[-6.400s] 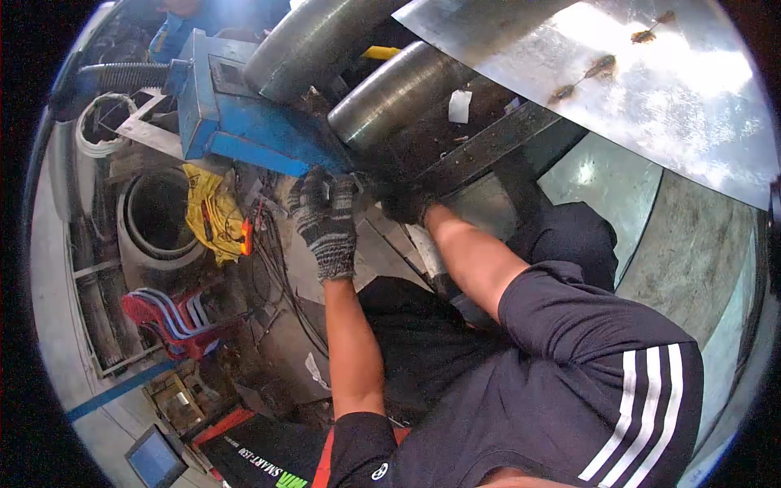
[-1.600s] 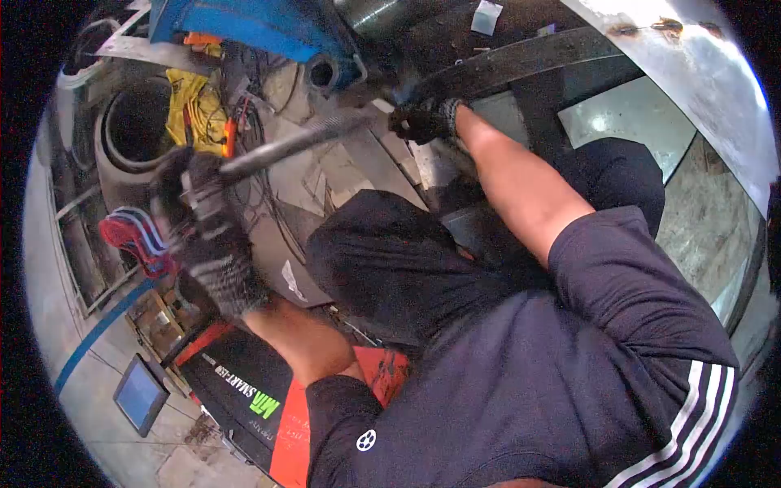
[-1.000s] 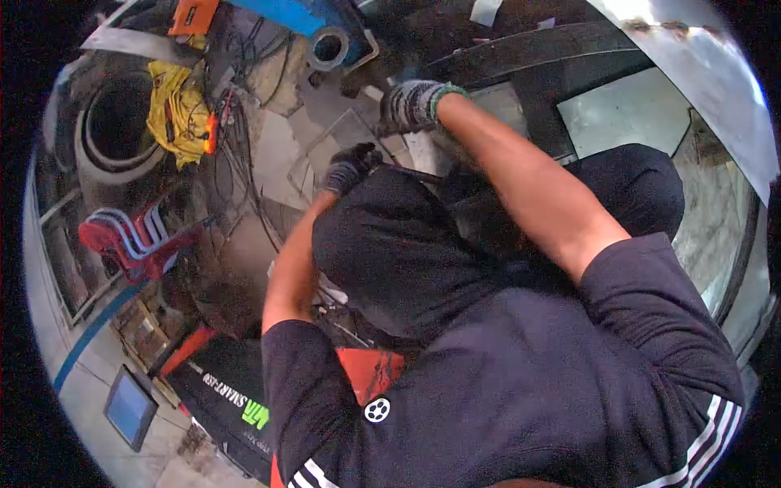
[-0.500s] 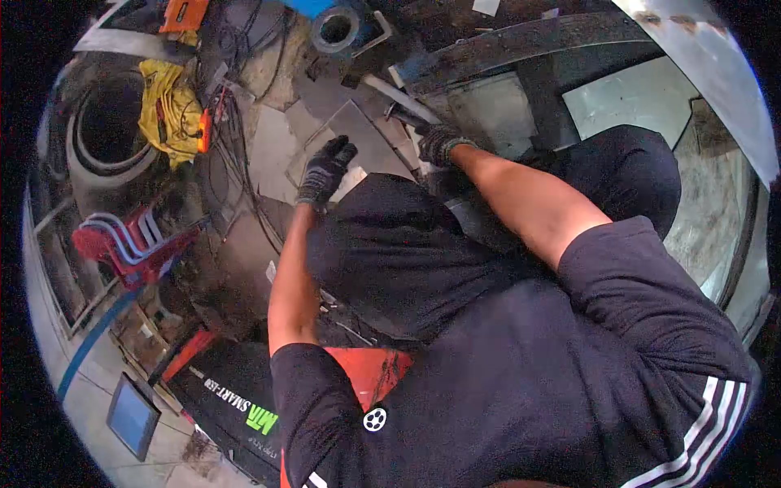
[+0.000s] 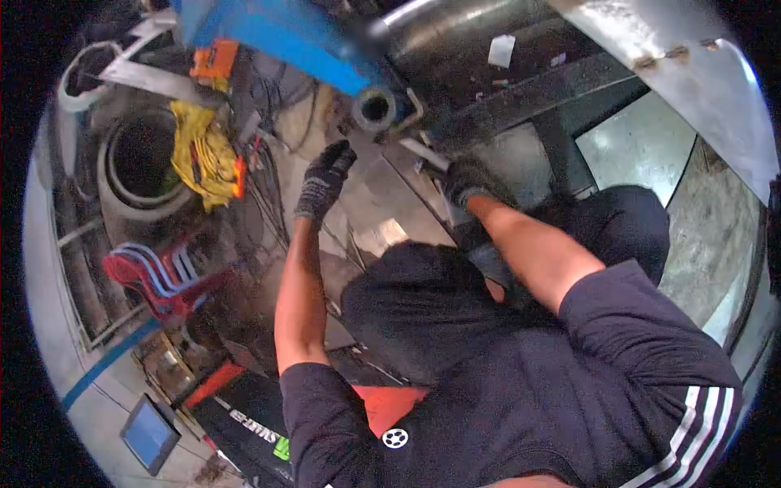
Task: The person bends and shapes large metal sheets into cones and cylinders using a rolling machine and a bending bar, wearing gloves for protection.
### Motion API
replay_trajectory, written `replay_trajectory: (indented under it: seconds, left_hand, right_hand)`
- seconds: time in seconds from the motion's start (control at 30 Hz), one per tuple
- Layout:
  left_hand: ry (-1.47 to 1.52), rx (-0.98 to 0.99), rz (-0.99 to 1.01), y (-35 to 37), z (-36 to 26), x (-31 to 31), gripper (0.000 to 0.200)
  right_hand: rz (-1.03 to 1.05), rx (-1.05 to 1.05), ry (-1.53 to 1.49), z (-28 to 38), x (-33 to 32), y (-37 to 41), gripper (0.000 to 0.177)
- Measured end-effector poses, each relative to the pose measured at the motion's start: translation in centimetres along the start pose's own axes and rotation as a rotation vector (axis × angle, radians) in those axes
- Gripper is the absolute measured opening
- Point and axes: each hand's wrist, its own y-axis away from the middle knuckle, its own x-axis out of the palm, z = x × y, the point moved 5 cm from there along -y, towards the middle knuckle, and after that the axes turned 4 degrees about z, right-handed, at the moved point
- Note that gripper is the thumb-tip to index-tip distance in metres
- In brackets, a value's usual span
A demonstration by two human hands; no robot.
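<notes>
My left hand, in a dark knitted glove, is raised over the floor plates with its fingers stretched out, and I see nothing in it. My right hand, gloved as well, is closed around the pale handle of a hammer. The hammer's head end is blurred and hard to make out beside the blue machine part. Flat metal plates lie on the floor below and between my hands. A small bright piece rests just past my knee.
A blue beam with a round tube end reaches in from above. Yellow cloth and cables lie at left, beside a large dark ring. Red stacked chairs stand lower left. A light metal sheet is at right.
The view has shifted, bringing more of the blue beam into sight. My left hand has lifted toward the tube end. The hammer has moved in my right hand, its head now less distinct.
</notes>
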Motion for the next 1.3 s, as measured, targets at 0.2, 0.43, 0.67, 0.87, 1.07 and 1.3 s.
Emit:
replay_trajectory:
  seconds: [0.2, 0.43, 0.67, 0.87, 1.07, 1.3]
  left_hand:
    - [0.1, 0.034, -0.056, -1.6, -7.4, -7.2, 0.044]
    - [0.23, 0.079, -0.051, 3.4, -7.7, -7.4, 0.038]
    - [-0.184, -0.059, -0.004, 21.7, -6.3, -0.9, 0.042]
    - [-0.166, -0.343, 0.099, 39.9, -8.9, -1.9, 0.043]
    - [0.027, -0.423, -0.056, 48.2, -10.0, -6.7, 0.047]
    - [0.253, -0.46, -0.161, 49.8, -15.9, -13.9, 0.051]
  right_hand:
    - [-0.018, -0.049, -0.24, 3.0, 1.2, 4.5, 0.049]
    - [0.169, 0.089, -0.035, 4.5, -9.3, 13.1, 0.056]
    - [0.145, 0.06, 0.074, 12.0, -22.1, 19.5, 0.05]
    - [0.104, -0.384, -1.139, 42.1, -34.1, 27.2, 0.049]
    - [0.193, -0.098, -1.171, 56.5, -36.8, 26.8, 0.035]
    - [0.114, -0.189, -1.163, 54.8, -28.6, 34.5, 0.035]
